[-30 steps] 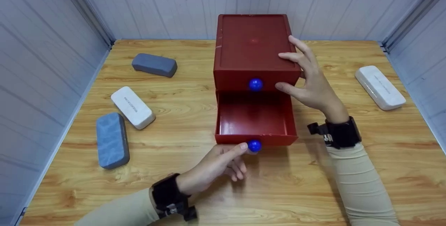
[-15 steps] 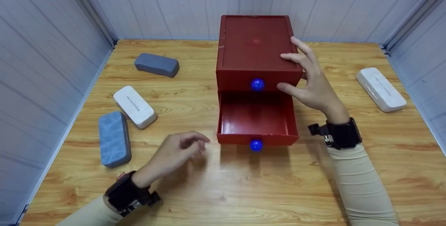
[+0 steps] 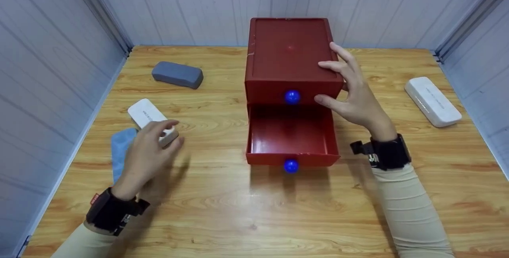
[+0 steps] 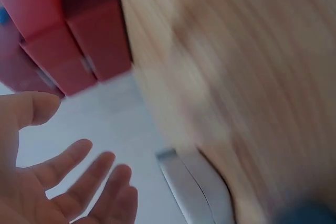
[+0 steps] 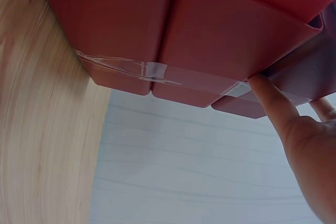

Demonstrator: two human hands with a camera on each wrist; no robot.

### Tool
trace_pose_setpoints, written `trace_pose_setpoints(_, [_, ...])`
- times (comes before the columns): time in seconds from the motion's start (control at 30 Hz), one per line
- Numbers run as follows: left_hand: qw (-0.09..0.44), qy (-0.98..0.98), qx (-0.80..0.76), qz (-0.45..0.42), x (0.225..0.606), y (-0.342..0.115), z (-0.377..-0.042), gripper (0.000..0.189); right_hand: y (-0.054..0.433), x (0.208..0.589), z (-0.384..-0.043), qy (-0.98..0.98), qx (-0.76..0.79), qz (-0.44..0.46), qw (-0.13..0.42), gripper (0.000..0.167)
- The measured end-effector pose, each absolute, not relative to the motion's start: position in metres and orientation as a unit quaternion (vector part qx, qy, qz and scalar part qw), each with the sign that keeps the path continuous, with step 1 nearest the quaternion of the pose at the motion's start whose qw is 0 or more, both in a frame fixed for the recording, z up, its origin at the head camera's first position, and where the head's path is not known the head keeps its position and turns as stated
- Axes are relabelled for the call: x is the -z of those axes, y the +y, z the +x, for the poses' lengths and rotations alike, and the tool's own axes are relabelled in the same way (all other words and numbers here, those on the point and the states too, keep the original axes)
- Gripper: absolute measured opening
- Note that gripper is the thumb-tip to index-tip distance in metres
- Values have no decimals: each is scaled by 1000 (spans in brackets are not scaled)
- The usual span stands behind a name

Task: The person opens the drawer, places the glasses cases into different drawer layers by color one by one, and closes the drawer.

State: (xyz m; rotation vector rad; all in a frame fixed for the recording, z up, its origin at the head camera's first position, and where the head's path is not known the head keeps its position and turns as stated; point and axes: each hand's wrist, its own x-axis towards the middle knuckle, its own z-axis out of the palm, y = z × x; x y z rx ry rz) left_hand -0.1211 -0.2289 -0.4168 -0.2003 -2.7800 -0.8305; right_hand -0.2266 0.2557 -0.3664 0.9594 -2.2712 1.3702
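Pale walls (image 3: 206, 3) with thin lines are seen around a wooden table (image 3: 238, 214). At the middle left of the frame, the left hand (image 3: 147, 154) is held over a white case (image 3: 144, 111), back side up, with its fingers pointed to the upper right. Its fingers and thumb are bent a bit and held apart; whether the case is touched cannot be told. Right of the middle, the right hand (image 3: 355, 97) is rested on the corner of a red box (image 3: 290, 55); its fingers are spread on the top and side, and its thumb is put on the front. Small dark writing is printed on the white case and on another white case (image 3: 433, 101) at the right, but it is too tiny to be read. Both white cases are laid with their long sides slanted from upper left to lower right. A blue case (image 3: 120, 148) is partly hidden by the left hand, and a dark gray case (image 3: 177, 75) is set at the upper left, nearly sideways. The box's front is turned to the bottom of the frame, and its lower drawer (image 3: 266, 159) is pulled out that way.
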Motion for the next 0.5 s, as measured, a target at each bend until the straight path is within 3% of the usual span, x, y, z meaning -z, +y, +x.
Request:
trace_pose_setpoints(0.2, [160, -967, 198, -19, 425, -264, -118, 57, 253, 366, -227, -792, -479, 342, 159, 72])
trace_pose_setpoints(0.5, [112, -984, 129, 44, 435, -295, -110, 81, 255, 367, -227, -795, -479, 335, 162, 72])
